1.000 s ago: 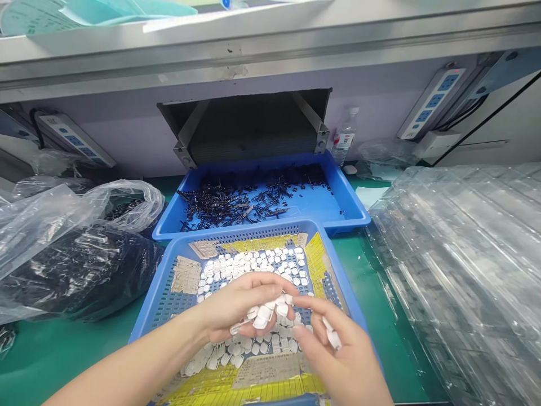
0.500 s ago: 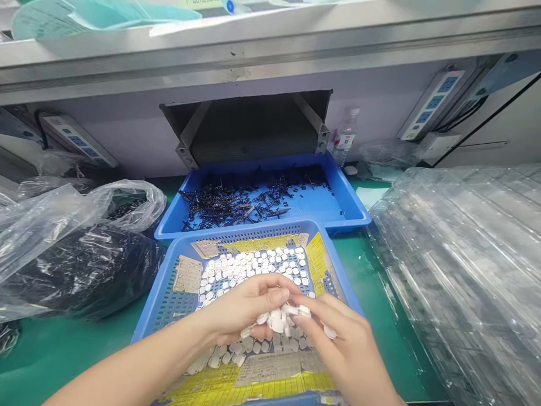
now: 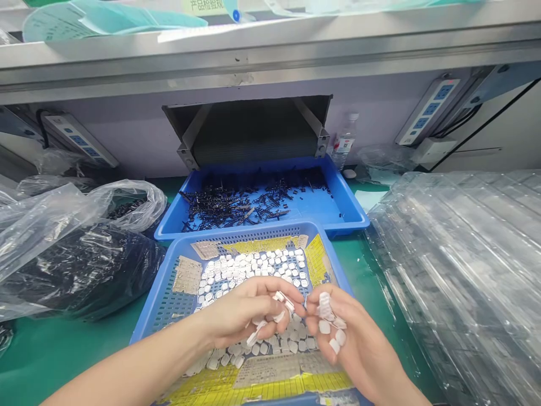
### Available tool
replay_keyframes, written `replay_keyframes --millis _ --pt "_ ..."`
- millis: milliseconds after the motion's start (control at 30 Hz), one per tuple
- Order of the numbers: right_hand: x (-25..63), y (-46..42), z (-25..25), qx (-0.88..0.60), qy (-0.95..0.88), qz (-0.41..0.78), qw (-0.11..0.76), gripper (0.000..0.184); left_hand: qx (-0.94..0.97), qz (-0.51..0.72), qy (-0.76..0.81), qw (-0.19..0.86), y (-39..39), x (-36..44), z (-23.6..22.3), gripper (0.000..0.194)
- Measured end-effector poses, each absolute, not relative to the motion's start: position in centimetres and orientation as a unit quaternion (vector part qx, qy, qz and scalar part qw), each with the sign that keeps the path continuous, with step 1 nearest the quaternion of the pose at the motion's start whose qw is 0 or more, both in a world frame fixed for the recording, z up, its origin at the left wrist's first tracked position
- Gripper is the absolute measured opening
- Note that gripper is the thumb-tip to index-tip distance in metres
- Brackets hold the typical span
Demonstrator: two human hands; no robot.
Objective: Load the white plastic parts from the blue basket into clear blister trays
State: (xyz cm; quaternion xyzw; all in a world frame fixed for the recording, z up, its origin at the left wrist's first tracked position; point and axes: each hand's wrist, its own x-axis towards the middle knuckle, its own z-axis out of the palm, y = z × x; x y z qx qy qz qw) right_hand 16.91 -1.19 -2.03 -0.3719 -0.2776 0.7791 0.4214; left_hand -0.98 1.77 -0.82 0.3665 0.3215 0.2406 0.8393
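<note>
Left hand (image 3: 257, 310), fingers curled, grips a loose cluster of white pieces (image 3: 274, 310); those deepest in the palm are hidden by fingers. Right hand (image 3: 350, 332), palm turned up and half open, cradles more of them; exact count hard to make out. Both hands are over the near part of a perforated basket (image 3: 146, 304), covering some of the white pieces spread on its floor. Basket's near edge cut off by the frame. At its far side, a blue tray (image 3: 353, 211) of black parts (image 3: 220, 206), far ones lost in shadow. Left, a clear bag (image 3: 76, 270), contents dark, indistinct. Right, clear plastic trays (image 3: 465, 270), cut off, on the green table (image 3: 359, 270).
</note>
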Motion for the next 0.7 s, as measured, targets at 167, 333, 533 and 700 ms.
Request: replay_keyframes --millis 167,333,533,700 --pt "16.1 -1.6 -1.6 -0.497 -0.399 0.671 0.38 0.032 0.379 0.256 0.329 0.826 1.5 -1.1 -0.7 0.019" --pt "15.7 -1.9 -1.7 -0.551 -0.595 0.488 0.322 0.021 0.41 0.238 0.38 0.794 1.5 -0.7 -0.8 0.021" --pt "15.3 -2.0 -2.6 -0.518 -0.699 0.411 0.273 0.015 0.48 0.222 0.429 0.732 0.7 0.0 -1.0 0.035" --pt "15.2 -1.7 -1.9 -0.5 -0.673 0.47 0.278 0.017 0.537 0.179 0.404 0.718 0.4 -0.4 -1.0 0.043"
